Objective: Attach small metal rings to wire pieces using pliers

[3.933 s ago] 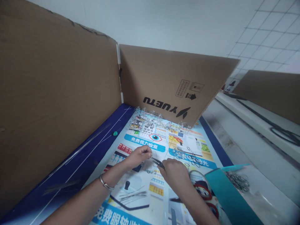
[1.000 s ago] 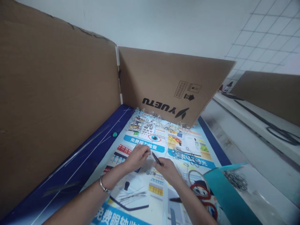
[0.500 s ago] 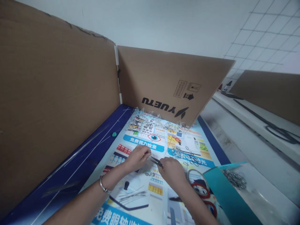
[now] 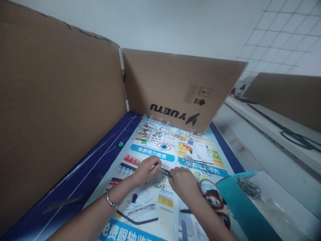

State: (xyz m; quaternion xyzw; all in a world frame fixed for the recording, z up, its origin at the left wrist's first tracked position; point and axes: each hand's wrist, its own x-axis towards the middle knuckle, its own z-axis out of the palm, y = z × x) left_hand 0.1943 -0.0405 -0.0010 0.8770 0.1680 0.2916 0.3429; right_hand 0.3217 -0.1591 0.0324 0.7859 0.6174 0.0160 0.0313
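Observation:
My left hand [image 4: 147, 170], with a metal bangle [image 4: 110, 199] on its wrist, is closed in a pinch over the printed sheet. Whatever lies between its fingertips is too small to make out. Wrapped around a pair of pliers [image 4: 166, 172], my right hand [image 4: 185, 182] points the dark jaws left, right up to the left fingertips. Below the jaws lies a small cluster of shiny wire bits [image 4: 159, 185]. Several thin straight wires [image 4: 141, 210] rest nearer to me. Beside my right wrist are red-handled scissors [image 4: 223, 216], partly hidden by the forearm.
Cardboard panels stand at the left [image 4: 57, 100] and back [image 4: 160, 77]. Shiny wire pieces [image 4: 188, 161] lie beyond my right hand, more [image 4: 178, 133] along the back panel. A teal-edged box [image 4: 247, 209] at right holds metal wire pieces [image 4: 249, 188]. A green object [image 4: 120, 144] lies left.
The view has shifted slightly. The pliers' jaws now sit closer to my left fingertips, and both hands keep their grip.

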